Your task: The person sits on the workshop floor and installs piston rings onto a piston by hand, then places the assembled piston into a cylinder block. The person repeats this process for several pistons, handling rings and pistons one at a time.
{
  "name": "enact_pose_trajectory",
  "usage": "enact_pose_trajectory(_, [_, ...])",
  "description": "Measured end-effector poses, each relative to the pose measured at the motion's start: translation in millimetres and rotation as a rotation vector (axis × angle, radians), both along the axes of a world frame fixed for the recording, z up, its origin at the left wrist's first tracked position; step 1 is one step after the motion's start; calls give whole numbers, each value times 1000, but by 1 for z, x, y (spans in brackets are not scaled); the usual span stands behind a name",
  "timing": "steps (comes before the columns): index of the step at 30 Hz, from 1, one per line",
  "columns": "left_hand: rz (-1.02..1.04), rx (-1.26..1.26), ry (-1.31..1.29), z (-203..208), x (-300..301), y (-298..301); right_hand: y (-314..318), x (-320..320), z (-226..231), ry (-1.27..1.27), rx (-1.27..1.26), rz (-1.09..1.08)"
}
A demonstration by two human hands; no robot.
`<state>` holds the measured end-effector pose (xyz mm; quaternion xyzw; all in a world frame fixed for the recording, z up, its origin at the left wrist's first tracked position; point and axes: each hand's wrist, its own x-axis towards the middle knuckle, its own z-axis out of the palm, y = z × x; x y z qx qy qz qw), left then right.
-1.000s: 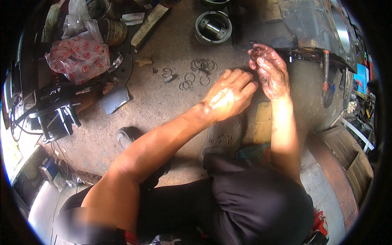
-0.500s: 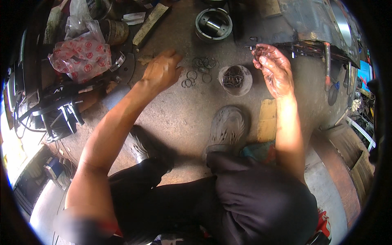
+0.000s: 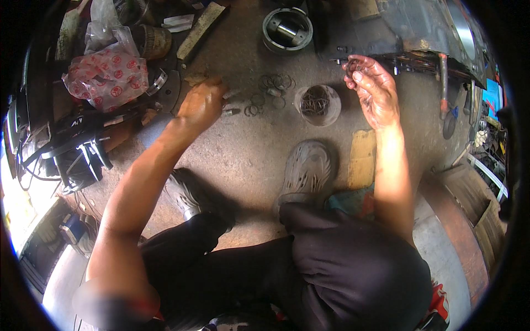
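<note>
Right hand (image 3: 375, 92) pinching a dark ring (image 3: 351, 67).
The left hand (image 3: 201, 103) is sitting near loose rings (image 3: 274, 83), its hold impossible to tell; a cup (image 3: 334, 107) of rings (image 3: 314, 102) is standing between the hands, a piston (image 3: 288, 32) toward the floor's (image 3: 248, 160) far edge.

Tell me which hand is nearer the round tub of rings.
Right. The right hand is just to the right of the tub; the left hand is farther off to the tub's left, with loose rings on the floor in between.
</note>
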<state>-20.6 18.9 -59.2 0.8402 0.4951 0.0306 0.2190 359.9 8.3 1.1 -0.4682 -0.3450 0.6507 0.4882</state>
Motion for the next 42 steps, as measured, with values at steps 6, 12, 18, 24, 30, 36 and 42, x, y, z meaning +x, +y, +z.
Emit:
enact_pose_trajectory(6, [-221,-88,-60,-3,-20,4,2,-3,-1,-31,18,23])
enact_pose_trajectory(12, [-193,-185,68,3,-22,10,5,-8,0,-38,24,31])
enact_pose_trajectory(18, [-168,-312,-57,16,-15,19,2,-8,2,-53,21,44])
enact_pose_trajectory(24, [-14,-556,-197,12,28,6,5,-14,2,-77,32,85])
enact_pose_trajectory(30, [-38,-158,-69,8,47,-17,6,-17,4,-88,54,84])
enact_pose_trajectory(36, [-138,-99,-61,7,42,-19,5,-17,3,-72,39,74])
enact_pose_trajectory(42, [-73,-207,-121,2,50,-20,6,-15,3,-92,27,68])
